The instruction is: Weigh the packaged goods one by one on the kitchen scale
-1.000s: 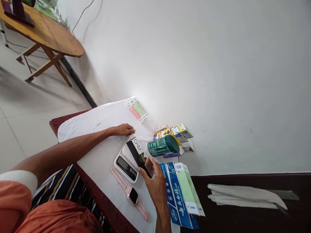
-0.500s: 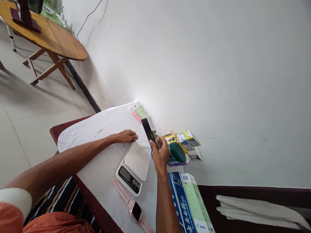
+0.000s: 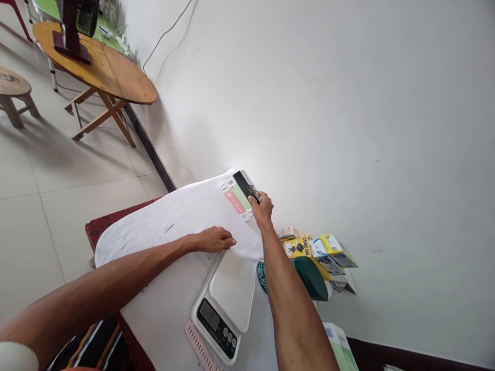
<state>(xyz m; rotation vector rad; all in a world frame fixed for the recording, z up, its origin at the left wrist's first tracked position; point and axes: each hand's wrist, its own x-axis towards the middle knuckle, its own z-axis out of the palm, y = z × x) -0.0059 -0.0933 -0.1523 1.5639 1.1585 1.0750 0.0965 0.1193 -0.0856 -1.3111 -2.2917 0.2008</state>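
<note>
Head view: black box [image 3: 245, 184] points lengthwise up-left.

Green canister [image 3: 311, 278]: middle hidden behind right forearm [image 3: 296, 304]. Black-and-white box [image 3: 244, 183]: near end partly covered by right fingers [image 3: 265, 198]; fine print too small to read. Left fingers [image 3: 227, 241]: undersides out of sight. Bottom edge cuts off pink strap [image 3: 198, 344] and green-and-white box [image 3: 339, 344]. Fan [image 3: 70, 26] runs out at top, stool [image 3: 13, 82] at left. Button labels on scale [image 3: 232, 293] illegible.
</note>
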